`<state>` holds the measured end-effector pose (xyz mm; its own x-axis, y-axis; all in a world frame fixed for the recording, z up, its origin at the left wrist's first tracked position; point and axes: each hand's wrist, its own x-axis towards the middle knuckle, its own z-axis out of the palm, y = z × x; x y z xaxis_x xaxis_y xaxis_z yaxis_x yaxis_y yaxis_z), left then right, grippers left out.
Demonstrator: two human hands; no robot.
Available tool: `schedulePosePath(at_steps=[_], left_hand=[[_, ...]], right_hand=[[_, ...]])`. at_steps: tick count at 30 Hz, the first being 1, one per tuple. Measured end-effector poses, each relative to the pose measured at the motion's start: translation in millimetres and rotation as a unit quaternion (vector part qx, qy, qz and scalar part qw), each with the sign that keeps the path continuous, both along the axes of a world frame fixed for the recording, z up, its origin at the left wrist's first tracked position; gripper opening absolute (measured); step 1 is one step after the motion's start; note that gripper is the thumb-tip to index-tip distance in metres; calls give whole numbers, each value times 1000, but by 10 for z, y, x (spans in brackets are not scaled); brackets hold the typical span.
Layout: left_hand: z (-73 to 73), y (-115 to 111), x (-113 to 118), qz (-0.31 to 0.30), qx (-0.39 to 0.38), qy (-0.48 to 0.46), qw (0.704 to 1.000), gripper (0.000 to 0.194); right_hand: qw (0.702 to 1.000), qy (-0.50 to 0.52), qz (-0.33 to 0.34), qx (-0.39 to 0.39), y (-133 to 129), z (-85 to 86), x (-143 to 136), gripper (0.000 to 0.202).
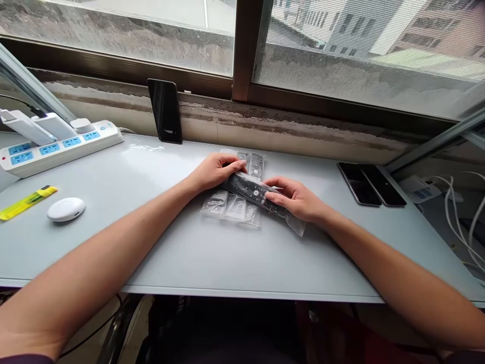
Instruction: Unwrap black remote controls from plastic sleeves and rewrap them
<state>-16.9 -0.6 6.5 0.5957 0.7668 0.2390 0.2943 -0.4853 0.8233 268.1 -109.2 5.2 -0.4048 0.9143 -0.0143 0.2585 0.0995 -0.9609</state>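
A black remote control (250, 189) in a clear plastic sleeve lies slantwise between my two hands. My left hand (216, 171) grips its upper left end, thumb on top. Near its lower right end, my right hand (293, 198) holds it between thumb and fingers. The loose end of the sleeve sticks out below my right hand. Beneath it, several more bagged remote controls (256, 164) lie side by side on the desk (182, 253). Their middles are hidden by the held one and my left hand.
At the left stand a power strip (64, 144) with chargers, a white oval case (66, 209) and a yellow packet (28, 202). A phone (165, 111) leans against the wall below the window. Two dark phones (371, 184) lie at the right, near white cables (452, 212).
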Motion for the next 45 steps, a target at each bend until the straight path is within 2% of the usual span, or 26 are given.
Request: schedulePosePath(at_steps=[9, 14, 19, 24, 32, 36, 41, 45], left_hand=[[-26, 23, -5, 5, -3, 1, 1000, 59], [-32, 30, -4, 16, -35, -21, 999, 62], [-53, 50, -9, 6, -48, -48, 998, 68], [-56, 54, -13, 0, -36, -43, 998, 64], [-13, 20, -10, 9, -26, -27, 999, 63], [-18, 25, -7, 9, -27, -27, 999, 64], [-13, 21, -8, 14, -32, -23, 999, 63], [-4, 18, -12, 15, -28, -21, 999, 62]], right_hand=[[999, 22, -3, -24, 14, 17, 4, 38], [987, 101, -9, -127, 44, 46, 38, 43], [971, 182, -22, -154, 86, 60, 68, 49], [955, 231, -41, -183, 114, 59, 86, 44], [956, 217, -84, -180, 128, 78, 45, 28], [948, 233, -83, -200, 147, 52, 55, 38], [927, 289, -97, -220, 165, 28, 73, 32], [926, 298, -104, -206, 160, 29, 76, 32]])
